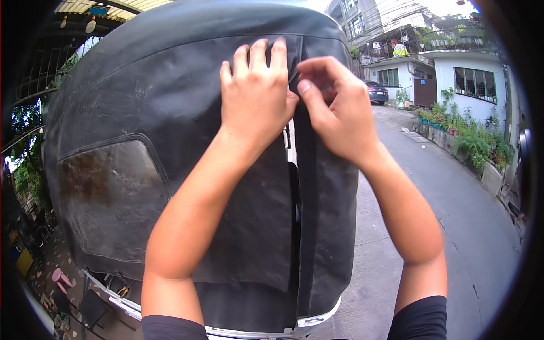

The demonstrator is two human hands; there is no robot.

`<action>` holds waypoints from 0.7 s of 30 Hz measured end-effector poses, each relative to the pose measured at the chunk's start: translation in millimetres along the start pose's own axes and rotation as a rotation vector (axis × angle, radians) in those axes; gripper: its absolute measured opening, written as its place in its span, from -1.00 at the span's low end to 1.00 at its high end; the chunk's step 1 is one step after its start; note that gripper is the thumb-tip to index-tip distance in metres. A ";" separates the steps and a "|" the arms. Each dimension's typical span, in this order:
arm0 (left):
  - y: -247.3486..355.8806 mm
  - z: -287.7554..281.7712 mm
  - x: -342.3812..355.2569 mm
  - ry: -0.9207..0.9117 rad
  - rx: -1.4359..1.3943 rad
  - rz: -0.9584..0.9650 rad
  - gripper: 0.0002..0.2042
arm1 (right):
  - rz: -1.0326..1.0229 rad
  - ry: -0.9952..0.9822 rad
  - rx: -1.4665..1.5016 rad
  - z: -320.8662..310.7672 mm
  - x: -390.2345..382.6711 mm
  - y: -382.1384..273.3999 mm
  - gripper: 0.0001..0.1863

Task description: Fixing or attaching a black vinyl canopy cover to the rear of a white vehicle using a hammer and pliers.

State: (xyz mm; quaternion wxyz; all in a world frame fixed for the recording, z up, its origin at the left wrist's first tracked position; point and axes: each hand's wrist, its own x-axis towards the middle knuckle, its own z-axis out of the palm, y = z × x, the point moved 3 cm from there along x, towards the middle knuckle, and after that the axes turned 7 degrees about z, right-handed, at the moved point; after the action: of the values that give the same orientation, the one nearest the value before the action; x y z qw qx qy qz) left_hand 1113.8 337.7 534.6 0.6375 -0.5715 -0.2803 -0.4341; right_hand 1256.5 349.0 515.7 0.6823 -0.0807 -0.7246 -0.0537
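Observation:
A large black cover (226, 226) of leather-like sheet is stretched over a vehicle body, with a long upright slit near its right side. Flat against the sheet near the top lies my left hand (255, 96), fingers spread and thumb at the slit's edge. Just right of it, my right hand (343, 110) is raised over a narrow black flap (326, 226), its fingers curved and apart from the thumb. No object shows in that hand. A white frame strip (290, 141) peeks through the slit below my hands.
A cloudy window panel (113, 198) is set in the cover's left part. White metal edging (317, 320) runs along the bottom. At left stand a pink stool (60, 279) and dark clutter. A sloping concrete road (408, 187), parked blue car (377, 92) and potted plants (439, 118) lie right.

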 end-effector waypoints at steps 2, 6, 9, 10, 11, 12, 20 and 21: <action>5.9 -17.1 7.9 -0.219 0.065 0.024 -0.72 | 0.266 -0.109 0.192 6.1 -22.5 -6.0 -0.84; 2.3 -34.6 7.0 -0.305 0.008 0.043 -0.86 | 0.554 -0.113 0.671 19.1 -40.3 -10.5 -0.73; -8.2 -60.3 20.2 -0.398 -0.217 -0.084 -0.77 | 0.809 -0.326 0.942 42.3 -83.7 -26.2 -0.45; 0.4 -58.4 27.7 -0.373 -0.311 -0.059 -0.77 | 0.765 -0.219 1.040 53.0 -89.6 -30.2 -0.40; 3.3 -60.7 32.5 -0.361 -0.383 -0.034 -0.74 | 0.714 -0.120 1.160 64.8 -87.7 -41.9 -0.34; 8.1 -60.1 36.3 -0.335 -0.400 0.013 -0.74 | 0.666 -0.096 1.124 57.7 -76.0 -44.5 -0.23; 3.1 -43.6 22.6 -0.397 -0.340 0.119 -0.79 | 0.629 0.279 1.656 58.6 36.9 18.7 -0.09; -2.2 -44.1 21.3 -0.406 -0.430 0.079 -0.81 | 0.629 0.276 1.672 62.1 36.9 22.0 -0.09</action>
State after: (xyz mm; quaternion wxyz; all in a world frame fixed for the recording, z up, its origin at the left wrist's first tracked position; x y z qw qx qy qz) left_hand 1115.7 289.9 545.5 0.4492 -0.7789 -0.2812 -0.3354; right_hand 1197.7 383.8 547.9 0.5823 0.2543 -0.3835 0.6702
